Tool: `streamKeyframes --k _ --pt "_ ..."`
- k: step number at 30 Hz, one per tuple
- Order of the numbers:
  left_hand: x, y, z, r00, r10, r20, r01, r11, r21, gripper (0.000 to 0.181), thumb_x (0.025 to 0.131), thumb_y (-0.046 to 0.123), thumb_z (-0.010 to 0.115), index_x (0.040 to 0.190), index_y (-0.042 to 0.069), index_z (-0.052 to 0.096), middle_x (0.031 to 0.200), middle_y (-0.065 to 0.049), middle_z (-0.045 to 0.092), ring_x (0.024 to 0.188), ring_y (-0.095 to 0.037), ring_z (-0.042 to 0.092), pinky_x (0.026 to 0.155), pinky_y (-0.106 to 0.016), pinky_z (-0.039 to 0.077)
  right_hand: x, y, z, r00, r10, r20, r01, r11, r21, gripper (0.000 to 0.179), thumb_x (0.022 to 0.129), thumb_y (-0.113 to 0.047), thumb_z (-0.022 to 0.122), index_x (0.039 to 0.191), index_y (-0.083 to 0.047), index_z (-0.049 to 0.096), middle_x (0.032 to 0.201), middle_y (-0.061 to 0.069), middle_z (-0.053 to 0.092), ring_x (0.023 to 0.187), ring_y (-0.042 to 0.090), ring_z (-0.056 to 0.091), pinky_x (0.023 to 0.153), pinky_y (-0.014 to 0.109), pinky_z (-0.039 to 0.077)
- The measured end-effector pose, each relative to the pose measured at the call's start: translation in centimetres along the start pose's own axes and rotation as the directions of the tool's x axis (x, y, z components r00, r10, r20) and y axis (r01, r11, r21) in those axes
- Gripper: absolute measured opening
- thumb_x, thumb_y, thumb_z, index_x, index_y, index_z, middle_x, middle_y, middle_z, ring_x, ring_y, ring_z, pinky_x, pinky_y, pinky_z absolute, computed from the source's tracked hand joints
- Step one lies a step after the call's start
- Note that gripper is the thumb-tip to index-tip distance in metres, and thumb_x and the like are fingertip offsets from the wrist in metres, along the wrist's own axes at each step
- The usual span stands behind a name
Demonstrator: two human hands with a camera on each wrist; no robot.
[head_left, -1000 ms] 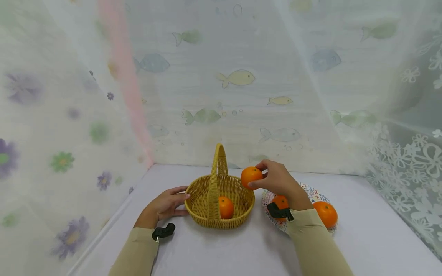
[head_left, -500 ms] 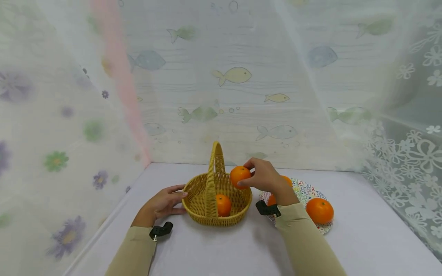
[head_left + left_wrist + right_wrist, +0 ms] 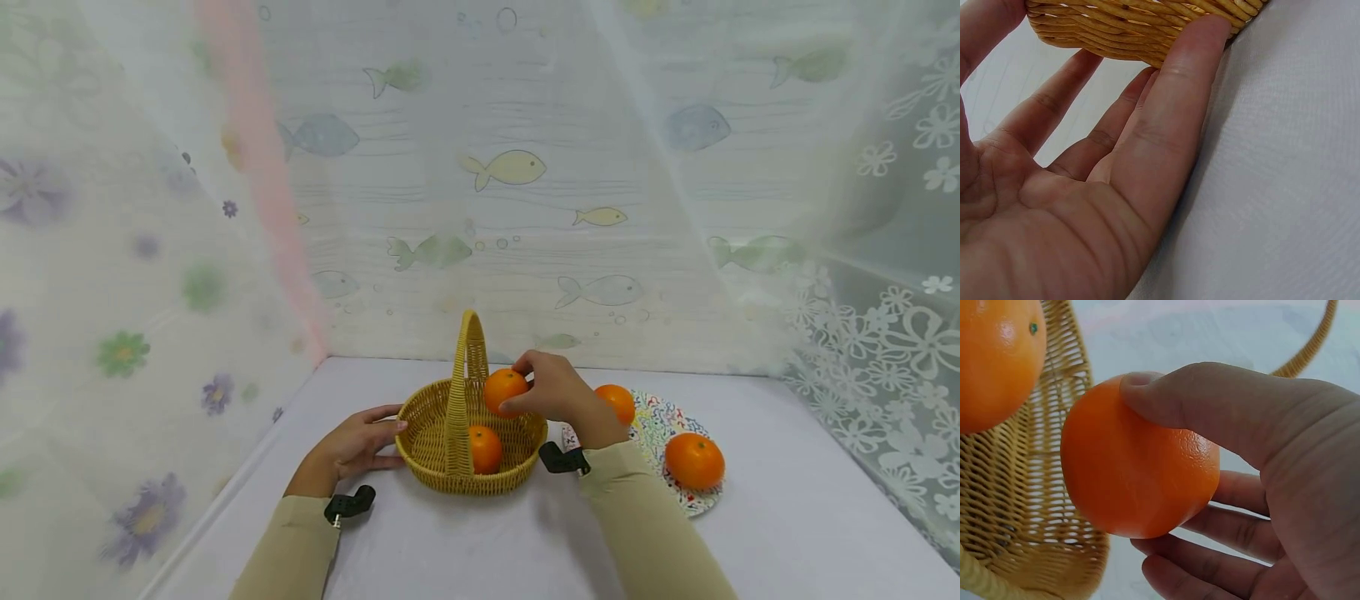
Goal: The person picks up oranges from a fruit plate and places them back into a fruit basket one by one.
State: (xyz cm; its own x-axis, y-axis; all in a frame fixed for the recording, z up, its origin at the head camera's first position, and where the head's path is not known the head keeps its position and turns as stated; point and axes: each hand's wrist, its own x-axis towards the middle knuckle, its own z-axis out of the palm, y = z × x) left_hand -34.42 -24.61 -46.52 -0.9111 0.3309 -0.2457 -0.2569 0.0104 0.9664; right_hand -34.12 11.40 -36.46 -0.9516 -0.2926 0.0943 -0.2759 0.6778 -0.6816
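My right hand [image 3: 561,393] pinches an orange [image 3: 501,392] between thumb and fingers, over the right part of a yellow woven basket [image 3: 429,473] with a tall arched handle [image 3: 459,417]. Inside the basket lies another orange [image 3: 486,451], just right of the handle's front foot. In the right wrist view, the thumb presses on the held orange [image 3: 1138,462] with the fingers on its other side. My left hand [image 3: 358,443] touches the left end of the basket; the left wrist view shows its fingers fairly straight and spread against the woven wall [image 3: 1110,31].
A round plate [image 3: 654,421] with a colourful speckled pattern stands right of the basket, partly behind my right forearm. Two oranges show on it, one at the back [image 3: 617,402] and one at the front [image 3: 695,461]. Sheer printed curtains [image 3: 420,317] hang around the white table.
My right hand has carried the orange leftward from the basket's right rim to above its inside. The left hand keeps its place on the basket. More of the plate shows now.
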Motion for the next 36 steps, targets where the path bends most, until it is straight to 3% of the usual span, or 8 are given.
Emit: streamKeyframes --k 19,36 --pt "-0.2 0.2 0.4 1.000 -0.006 -0.019 0.006 1.000 -0.003 0.068 0.099 0.023 0.072 0.157 0.008 0.041 0.151 -0.014 0.055 0.125 -0.024 0.065 0.096 -0.055 0.059 1.4 0.1 3.9 0.999 -0.009 0.037 0.010 0.999 -0.044 0.055 0.077 -0.032 0.093 0.119 -0.011 0.063 0.110 0.002 0.067 0.096 0.018 0.062 0.085 0.036 0.060" --pt "0.0 0.1 0.2 1.000 -0.005 -0.015 0.005 1.000 -0.010 0.069 0.098 0.023 0.072 0.157 0.007 0.040 0.151 -0.014 0.055 0.124 -0.024 0.065 0.096 -0.055 0.059 2.5 0.1 5.6 0.998 0.002 0.061 0.002 0.998 -0.067 0.052 0.081 -0.038 0.089 0.117 -0.012 0.065 0.105 0.001 0.068 0.093 0.017 0.061 0.085 0.035 0.058"
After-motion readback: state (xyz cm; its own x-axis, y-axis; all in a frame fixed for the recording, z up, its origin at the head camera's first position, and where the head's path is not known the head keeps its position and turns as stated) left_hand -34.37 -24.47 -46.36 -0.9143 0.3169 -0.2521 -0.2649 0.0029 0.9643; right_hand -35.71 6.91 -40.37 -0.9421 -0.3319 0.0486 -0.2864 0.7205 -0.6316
